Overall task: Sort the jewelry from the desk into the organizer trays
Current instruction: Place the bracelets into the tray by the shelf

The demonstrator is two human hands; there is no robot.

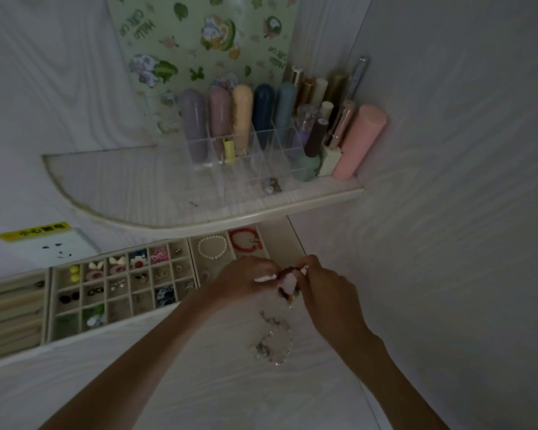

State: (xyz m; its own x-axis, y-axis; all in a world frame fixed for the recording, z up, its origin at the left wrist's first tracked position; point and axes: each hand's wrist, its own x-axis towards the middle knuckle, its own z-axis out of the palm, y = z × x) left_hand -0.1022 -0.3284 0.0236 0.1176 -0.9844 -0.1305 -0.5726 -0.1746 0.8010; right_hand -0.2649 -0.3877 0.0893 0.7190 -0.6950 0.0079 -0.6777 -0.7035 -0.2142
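My left hand (246, 279) and my right hand (326, 290) meet above the desk and both pinch a dark red beaded bracelet (288, 283) with a white fluffy charm. Below it a pile of pale beaded bracelets (274, 339) lies on the white desk (168, 367). The organizer trays stand behind: a grid tray (118, 283) with earrings and small pieces in many cells, and a tray (230, 246) holding a pearl bracelet (212, 247) and a red bracelet (246, 240).
A ring-roll tray (10, 315) lies at far left. Above, a rounded shelf (199, 193) carries a clear divider box (239, 150) of pastel tubes and lipsticks. A wall (448, 181) closes the right side. A yellow label (31, 231) sits left.
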